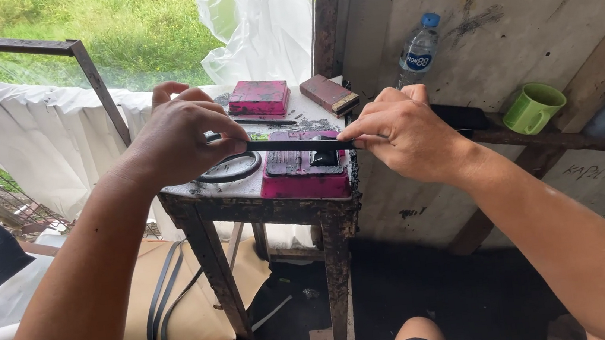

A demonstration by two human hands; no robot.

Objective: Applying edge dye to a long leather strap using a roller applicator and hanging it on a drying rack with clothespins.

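Both hands hold a thin black strip stretched level over a small worn table. My left hand pinches its left end between thumb and fingers. Its right part is gripped by my right hand, just above a pink block with a black inked top at the table's front right. A coiled black ring lies on the table under my left hand.
A second pink block and a dark red block sit at the table's back. A water bottle and a green mug stand on a wall ledge at right. White cloth hangs over a metal rail at left.
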